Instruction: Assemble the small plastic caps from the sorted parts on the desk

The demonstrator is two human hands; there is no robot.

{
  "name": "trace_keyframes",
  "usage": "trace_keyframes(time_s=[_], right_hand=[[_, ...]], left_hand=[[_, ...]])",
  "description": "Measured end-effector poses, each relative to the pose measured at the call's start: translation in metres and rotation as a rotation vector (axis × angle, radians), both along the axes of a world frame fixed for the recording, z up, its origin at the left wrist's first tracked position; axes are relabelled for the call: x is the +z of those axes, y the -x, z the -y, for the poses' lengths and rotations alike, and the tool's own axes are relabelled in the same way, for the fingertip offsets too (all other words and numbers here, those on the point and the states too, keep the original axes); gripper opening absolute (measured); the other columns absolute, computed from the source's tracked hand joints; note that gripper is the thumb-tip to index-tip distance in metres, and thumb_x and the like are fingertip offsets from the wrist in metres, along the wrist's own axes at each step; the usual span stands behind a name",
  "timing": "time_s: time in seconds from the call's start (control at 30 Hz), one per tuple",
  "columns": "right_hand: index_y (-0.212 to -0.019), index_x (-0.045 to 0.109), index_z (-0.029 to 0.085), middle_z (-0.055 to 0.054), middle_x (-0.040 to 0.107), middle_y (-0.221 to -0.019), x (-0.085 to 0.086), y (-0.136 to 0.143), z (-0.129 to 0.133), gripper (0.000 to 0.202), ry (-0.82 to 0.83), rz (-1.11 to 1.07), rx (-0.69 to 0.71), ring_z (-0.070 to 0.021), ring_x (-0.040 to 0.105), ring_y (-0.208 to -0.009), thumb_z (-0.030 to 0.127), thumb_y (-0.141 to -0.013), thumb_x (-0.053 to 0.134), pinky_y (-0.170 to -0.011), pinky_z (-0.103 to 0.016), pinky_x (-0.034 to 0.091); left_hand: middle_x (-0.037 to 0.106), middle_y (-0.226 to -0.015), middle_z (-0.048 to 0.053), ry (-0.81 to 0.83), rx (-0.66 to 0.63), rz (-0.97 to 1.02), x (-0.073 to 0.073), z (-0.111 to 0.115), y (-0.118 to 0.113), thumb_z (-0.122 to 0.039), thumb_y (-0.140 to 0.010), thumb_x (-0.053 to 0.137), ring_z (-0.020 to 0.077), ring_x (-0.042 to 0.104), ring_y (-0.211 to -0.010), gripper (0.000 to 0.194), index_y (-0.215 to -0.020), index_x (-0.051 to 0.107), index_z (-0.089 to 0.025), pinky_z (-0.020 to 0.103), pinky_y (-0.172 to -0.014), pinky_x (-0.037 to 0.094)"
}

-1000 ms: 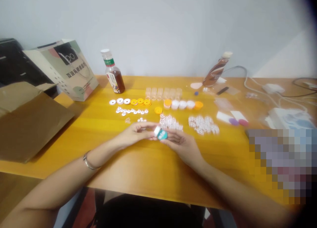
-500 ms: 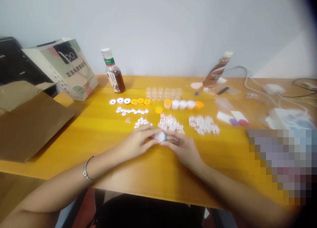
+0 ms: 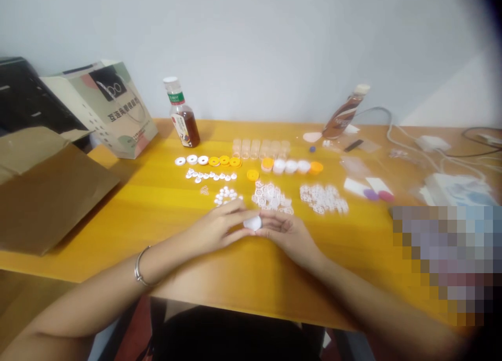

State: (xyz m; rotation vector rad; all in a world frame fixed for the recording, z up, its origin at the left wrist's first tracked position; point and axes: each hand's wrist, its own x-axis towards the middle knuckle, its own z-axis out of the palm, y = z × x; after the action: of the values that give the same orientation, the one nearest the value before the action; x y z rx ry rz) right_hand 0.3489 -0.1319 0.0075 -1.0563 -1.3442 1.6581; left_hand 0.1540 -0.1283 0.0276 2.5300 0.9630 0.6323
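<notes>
Between my two hands is a small round white cap-like piece (image 3: 252, 223), held just above the table near its front edge. My left hand (image 3: 225, 222) pinches it from the left with thumb and fingers. From the right, my right hand (image 3: 284, 229) grips its other side, fingers curled. Fingers hide part of the piece. Just beyond my hands lie a pile of small white pieces (image 3: 227, 194) and a heap of clear openwork plastic parts (image 3: 270, 198). A single yellow disc (image 3: 253, 175) lies farther back.
Rows of white discs (image 3: 192, 159), orange discs (image 3: 224, 160), white lids (image 3: 291, 166) and clear cups (image 3: 254, 148) stand behind. A cardboard box (image 3: 58, 193) and paper bag (image 3: 113, 110) are left. Two bottles, one of dark drink (image 3: 184, 120), one brown (image 3: 345, 115), stand at the back.
The piece in my hands has turned: its teal edge showed on the right before, and now mostly its white face shows. My hands stay in nearly the same place.
</notes>
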Motion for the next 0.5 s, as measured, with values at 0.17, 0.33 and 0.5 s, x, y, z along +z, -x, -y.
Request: trace_keyframes(time_s=[0.17,0.33,0.5], right_hand=[[-0.094,0.052,0.024,0.001,0.069,-0.082,-0.001,-0.001,0.0,0.032,0.011,-0.041,0.057,-0.0142,0.065,-0.082,0.024,-0.066,0.069,-0.086,-0.034,0.048],[-0.093,0.042,0.025,0.001,0.068,-0.08,-0.003,-0.003,0.002,0.033,0.062,-0.042,0.137,-0.0142,0.066,-0.078,0.028,-0.07,0.066,-0.078,-0.032,0.049],[-0.092,0.048,0.023,0.002,0.066,-0.067,0.003,-0.006,0.0,0.032,0.018,0.134,0.23,-0.0152,0.065,-0.069,0.034,-0.068,0.066,-0.068,-0.03,0.051]], left_hand=[[0.053,-0.102,0.008,0.026,-0.031,0.029,-0.003,0.001,0.003,-0.032,-0.087,0.047,0.0155,0.051,-0.09,0.037,-0.123,0.047,-0.023,0.03,-0.081,0.045],[0.057,-0.101,0.008,0.069,-0.042,0.065,-0.01,0.003,0.0,-0.034,-0.083,0.052,0.0157,0.055,-0.085,0.035,-0.115,0.052,-0.02,0.03,-0.077,0.046],[0.06,-0.095,0.007,0.095,-0.027,0.023,-0.014,0.005,-0.003,-0.029,-0.08,0.054,0.0143,0.057,-0.079,0.026,-0.103,0.057,-0.016,0.026,-0.071,0.047]])
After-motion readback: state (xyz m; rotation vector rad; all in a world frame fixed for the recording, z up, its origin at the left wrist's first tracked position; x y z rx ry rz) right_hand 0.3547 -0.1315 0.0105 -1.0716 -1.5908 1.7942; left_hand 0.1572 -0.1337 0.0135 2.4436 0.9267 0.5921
